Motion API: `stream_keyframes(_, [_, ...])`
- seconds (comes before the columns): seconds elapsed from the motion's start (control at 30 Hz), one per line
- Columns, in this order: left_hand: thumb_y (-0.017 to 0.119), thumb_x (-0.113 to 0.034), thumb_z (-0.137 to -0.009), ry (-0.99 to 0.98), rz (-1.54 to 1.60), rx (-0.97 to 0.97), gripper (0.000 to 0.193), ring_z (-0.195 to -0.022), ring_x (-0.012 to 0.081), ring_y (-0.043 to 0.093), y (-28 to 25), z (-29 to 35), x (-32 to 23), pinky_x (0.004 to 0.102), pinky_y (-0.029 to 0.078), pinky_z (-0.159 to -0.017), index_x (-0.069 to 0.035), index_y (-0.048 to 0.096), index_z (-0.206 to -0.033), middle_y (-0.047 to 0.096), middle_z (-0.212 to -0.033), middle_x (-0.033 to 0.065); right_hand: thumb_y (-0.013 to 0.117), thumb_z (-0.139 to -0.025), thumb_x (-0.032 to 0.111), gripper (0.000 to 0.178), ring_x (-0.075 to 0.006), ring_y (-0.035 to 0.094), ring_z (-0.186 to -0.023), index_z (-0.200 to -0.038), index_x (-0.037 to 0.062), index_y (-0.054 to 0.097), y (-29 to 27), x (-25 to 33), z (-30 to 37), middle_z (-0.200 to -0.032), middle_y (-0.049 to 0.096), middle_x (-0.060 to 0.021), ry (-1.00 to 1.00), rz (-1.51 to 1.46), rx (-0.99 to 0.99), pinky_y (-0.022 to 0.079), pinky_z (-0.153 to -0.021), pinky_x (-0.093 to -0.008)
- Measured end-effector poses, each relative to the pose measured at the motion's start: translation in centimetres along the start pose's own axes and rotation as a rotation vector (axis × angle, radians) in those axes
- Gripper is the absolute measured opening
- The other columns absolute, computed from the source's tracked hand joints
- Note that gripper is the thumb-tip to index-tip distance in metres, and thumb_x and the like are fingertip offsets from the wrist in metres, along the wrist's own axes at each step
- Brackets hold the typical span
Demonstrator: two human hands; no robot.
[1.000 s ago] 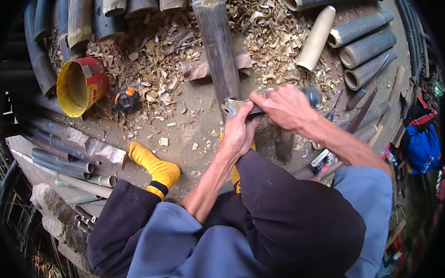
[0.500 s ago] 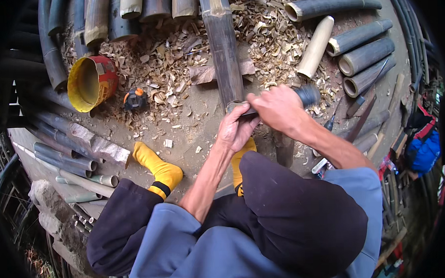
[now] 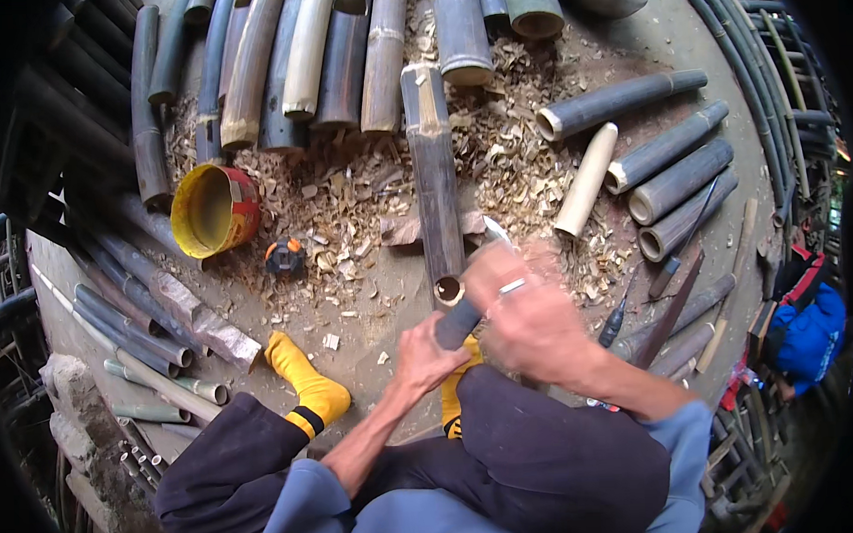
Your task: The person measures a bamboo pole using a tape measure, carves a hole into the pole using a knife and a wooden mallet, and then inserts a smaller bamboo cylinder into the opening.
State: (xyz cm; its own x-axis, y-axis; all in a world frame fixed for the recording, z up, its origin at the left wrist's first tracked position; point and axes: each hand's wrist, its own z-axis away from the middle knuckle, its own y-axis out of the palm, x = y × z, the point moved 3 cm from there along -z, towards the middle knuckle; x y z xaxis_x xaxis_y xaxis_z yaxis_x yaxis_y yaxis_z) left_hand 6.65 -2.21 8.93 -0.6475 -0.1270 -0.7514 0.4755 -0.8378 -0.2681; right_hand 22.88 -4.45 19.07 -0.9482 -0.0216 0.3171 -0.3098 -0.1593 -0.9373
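Observation:
My left hand (image 3: pixel 422 362) is closed round a short dark cylindrical piece (image 3: pixel 458 324); its kind is not clear. Just right of it, my right hand (image 3: pixel 532 324) is smeared by motion. A small pointed metal blade (image 3: pixel 496 229) sticks out above its fingers, so it seems closed on that. Beyond both hands a long dark bamboo tube (image 3: pixel 435 196) points at me, its open cut end (image 3: pixel 448 289) near the cylindrical piece. The tube lies across a rough wooden block (image 3: pixel 402 232).
Pale shavings (image 3: pixel 349 189) cover the ground. Left stand a yellow-red bucket (image 3: pixel 215 210) and a black-orange tape measure (image 3: pixel 284 256). Bamboo tubes (image 3: pixel 679 182) lie at right, others at the back and left. A screwdriver-like tool (image 3: pixel 614 324) lies right of my hands. My yellow-socked foot (image 3: pixel 308 379) is left.
My hands have come apart from the bamboo's end and moved toward me. The dark cylindrical piece, earlier right of my right hand, is now at my left hand. The view has shifted.

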Motion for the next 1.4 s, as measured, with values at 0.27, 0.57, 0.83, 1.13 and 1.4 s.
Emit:
stream_keyframes(0.27, [0.073,-0.022,-0.067,-0.117,0.097,-0.146,0.032,-0.074,0.0275,0.065,2.1,6.3,8.3,0.0377,0.049,-0.067,-0.003,0.059,-0.088,0.065,-0.076,0.0161,0.055,-0.079,0.02,0.016,-0.0276,0.065,-0.068,-0.086,0.0059,0.059,14.1,5.1,-1.3,-0.066,0.063,-0.01,-0.661,-0.265,0.459,0.05,-0.065,-0.0408])
stream_keyframes(0.57, [0.072,-0.014,-0.061,0.009,-0.626,0.081,0.029,-0.059,0.0254,0.064,-10.3,-0.4,4.9,0.0387,0.053,-0.06,-0.007,0.066,-0.089,0.065,-0.068,0.0133,0.053,-0.082,0.008,0.02,-0.0327,0.064,-0.071,-0.101,0.002,0.053,14.4,4.9,-6.2,-0.073,0.063,-0.0153,-0.228,-0.543,0.308,0.054,-0.062,-0.042])
stream_keyframes(0.83, [0.061,-0.009,-0.063,0.705,-1.403,0.674,0.006,-0.048,0.0182,0.055,-11.1,-13.7,-6.8,0.0309,0.045,-0.042,-0.013,0.062,-0.068,0.059,-0.056,0.0042,0.06,-0.075,-0.003,0.043,-0.0448,0.06,-0.074,-0.11,-0.0007,0.035,13.8,3.2,-7.2,-0.086,0.056,-0.0261,0.512,-1.072,-0.25,0.05,-0.06,-0.0488])
stream_keyframes(1.13, [0.075,-0.02,-0.059,-0.064,-0.495,0.029,0.037,-0.061,0.0349,0.064,-5.5,3.1,8.0,0.0429,0.052,-0.06,-0.011,0.066,-0.094,0.063,-0.065,0.0173,0.057,-0.081,0.011,0.028,-0.0325,0.065,-0.066,-0.106,0.0096,0.044,16.2,5.3,-2.9,-0.069,0.061,-0.0146,-0.265,-0.595,0.492,0.049,-0.051,-0.0422])
stream_keyframes(1.4, [0.063,-0.01,-0.063,0.694,-1.144,0.527,0.015,-0.059,0.0276,0.062,-13.1,-9.4,-4.1,0.0384,0.051,-0.053,-0.006,0.058,-0.077,0.059,-0.065,0.0089,0.058,-0.074,0.0,0.036,-0.0346,0.062,-0.082,-0.107,0.0046,0.043,14.0,5.4,-6.4,-0.085,0.057,-0.021,0.422,-0.872,-0.209,0.05,-0.062,-0.0447])
